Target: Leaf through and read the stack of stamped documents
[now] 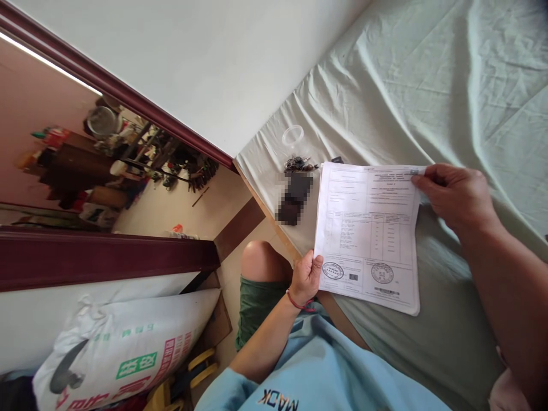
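A stack of printed paper sheets [368,240], its top page a form with a table, two round stamps and a barcode, is held up over the bed. My left hand [306,277], with a red cord at the wrist, grips the lower left edge with the thumb on top. At the upper right corner, my right hand [456,194] pinches the paper between thumb and fingers. The fingers of my left hand are mostly hidden behind the sheets. Just left of the papers lie a dark item blurred by pixelation [295,197] and a bunch of keys or beads [299,164].
A clear round plastic lid or tub [293,136] sits on the pale green bedsheet [411,85], near the white wall [205,68]. Left of the bed is a dark red doorframe [107,257]. A large white printed sack [141,348] stands at the lower left.
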### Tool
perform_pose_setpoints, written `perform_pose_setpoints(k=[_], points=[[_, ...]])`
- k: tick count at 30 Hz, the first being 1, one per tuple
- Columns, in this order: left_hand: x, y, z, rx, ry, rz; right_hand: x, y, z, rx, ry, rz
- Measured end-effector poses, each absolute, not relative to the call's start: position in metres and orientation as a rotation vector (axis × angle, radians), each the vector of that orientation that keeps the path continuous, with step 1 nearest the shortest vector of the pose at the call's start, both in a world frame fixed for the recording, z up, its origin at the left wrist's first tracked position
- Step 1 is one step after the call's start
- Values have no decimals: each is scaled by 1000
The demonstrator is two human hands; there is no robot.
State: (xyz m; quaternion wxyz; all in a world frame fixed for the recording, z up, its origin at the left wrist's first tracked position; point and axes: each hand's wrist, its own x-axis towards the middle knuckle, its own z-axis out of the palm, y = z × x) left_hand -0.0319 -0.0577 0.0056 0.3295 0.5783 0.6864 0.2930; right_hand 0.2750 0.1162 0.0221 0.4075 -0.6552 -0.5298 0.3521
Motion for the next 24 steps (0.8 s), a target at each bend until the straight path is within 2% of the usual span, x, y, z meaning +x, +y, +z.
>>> perform_pose_setpoints(k=[15, 20, 24], points=[[-30, -59, 7, 1547, 1792, 807, 274, 118, 18, -1592, -1346, 787], [-31, -61, 5, 1518, 1788, 815, 275, 121, 17, -1694, -1285, 685], [-33, -63, 5, 1471, 1779, 847, 271, 120, 19, -1702, -1432, 826]])
